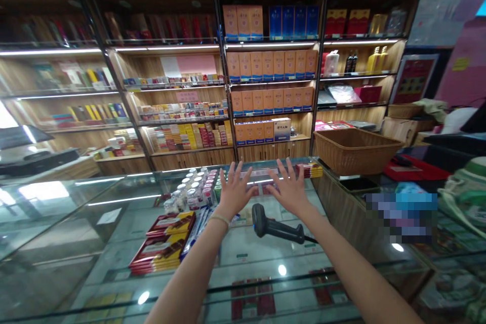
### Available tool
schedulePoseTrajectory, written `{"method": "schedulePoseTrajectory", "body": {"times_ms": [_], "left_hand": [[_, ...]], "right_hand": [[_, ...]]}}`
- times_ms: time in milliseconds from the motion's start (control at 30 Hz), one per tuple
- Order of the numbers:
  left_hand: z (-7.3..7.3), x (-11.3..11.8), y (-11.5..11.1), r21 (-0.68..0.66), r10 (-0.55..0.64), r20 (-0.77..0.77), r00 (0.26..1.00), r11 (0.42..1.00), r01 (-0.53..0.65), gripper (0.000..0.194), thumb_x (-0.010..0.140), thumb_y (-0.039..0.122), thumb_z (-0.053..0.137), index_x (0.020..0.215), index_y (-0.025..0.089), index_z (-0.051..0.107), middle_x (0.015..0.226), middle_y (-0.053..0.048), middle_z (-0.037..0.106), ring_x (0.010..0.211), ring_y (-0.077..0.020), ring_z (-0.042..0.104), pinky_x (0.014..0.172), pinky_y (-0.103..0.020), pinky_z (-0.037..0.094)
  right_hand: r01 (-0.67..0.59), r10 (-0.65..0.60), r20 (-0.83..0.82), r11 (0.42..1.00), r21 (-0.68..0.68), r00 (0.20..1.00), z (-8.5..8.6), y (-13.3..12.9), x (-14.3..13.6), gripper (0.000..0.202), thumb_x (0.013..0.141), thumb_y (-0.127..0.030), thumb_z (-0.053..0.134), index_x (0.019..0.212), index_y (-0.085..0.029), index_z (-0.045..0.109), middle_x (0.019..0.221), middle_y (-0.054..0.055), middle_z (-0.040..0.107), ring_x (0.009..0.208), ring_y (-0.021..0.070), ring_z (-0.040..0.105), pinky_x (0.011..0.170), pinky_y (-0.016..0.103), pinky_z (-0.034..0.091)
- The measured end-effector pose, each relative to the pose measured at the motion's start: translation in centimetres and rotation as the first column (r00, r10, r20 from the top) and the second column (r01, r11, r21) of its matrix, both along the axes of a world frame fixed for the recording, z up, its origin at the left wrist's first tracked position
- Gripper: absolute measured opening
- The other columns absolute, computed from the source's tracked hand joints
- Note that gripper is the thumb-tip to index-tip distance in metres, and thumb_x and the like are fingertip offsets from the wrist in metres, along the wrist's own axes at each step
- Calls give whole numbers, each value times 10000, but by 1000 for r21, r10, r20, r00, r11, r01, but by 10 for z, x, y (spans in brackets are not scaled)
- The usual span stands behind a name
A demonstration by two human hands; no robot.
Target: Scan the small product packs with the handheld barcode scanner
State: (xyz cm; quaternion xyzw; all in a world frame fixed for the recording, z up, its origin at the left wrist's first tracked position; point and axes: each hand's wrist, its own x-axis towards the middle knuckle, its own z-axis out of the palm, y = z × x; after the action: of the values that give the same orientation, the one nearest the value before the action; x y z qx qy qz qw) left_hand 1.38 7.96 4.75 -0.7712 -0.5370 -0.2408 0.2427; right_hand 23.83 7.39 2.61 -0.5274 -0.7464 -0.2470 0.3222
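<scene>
- Your left hand (234, 190) and right hand (289, 188) hover spread, grips pinching nothing.
- Barcode scanner (277, 228) lies on the glass bench (114, 243), at 6 o'clock from your right hand.
- Likely light, rigid, smooth plastic; take its handle.

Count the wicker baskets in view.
2. A big basket sits on the counter right of the right hand; a smaller basket stands behind it by the shelves. Others may be hidden.
</scene>
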Motion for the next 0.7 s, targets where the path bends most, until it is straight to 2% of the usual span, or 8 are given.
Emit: {"method": "schedulePoseTrajectory", "body": {"times_ms": [200, 400, 700], "left_hand": [[-6, -13, -24, 9, 33, 23, 999, 999, -34, 631, 972, 572, 546, 1544, 307, 518, 1724, -100, 314, 1616, -375, 181, 1297, -658, -33], [-19, -19, -41, 19, 41, 40, 998, 999, -42, 647, 985, 586, 522, 1571, 315, 478, 1728, -102, 303, 1615, -386, 176, 1291, -676, -18], [-28, -25, -60, 27, 70, 84, 994, 997, -72, 615, 976, 550, 567, 1544, 316, 522, 1713, -109, 340, 1598, -394, 226, 1283, -682, 12]], "right_hand": [[-3, 3, -41, 1000, 2, 999, -12, -23, -16, 587, 1015, -614, 482, 1538, -349, 519, 1728, 99, 296, 1604, 410, 142, 1230, 738, 2], [-13, 14, -51, 1000, 4, 999, -24, -41, -27, 594, 1015, -622, 476, 1532, -333, 528, 1737, 100, 272, 1621, 386, 75, 1242, 717, -21], [-8, 7, -48, 1000, -12, 999, -30, -52, -30, 575, 1004, -596, 540, 1519, -341, 541, 1735, 110, 276, 1603, 389, 149, 1237, 722, 37]]}}
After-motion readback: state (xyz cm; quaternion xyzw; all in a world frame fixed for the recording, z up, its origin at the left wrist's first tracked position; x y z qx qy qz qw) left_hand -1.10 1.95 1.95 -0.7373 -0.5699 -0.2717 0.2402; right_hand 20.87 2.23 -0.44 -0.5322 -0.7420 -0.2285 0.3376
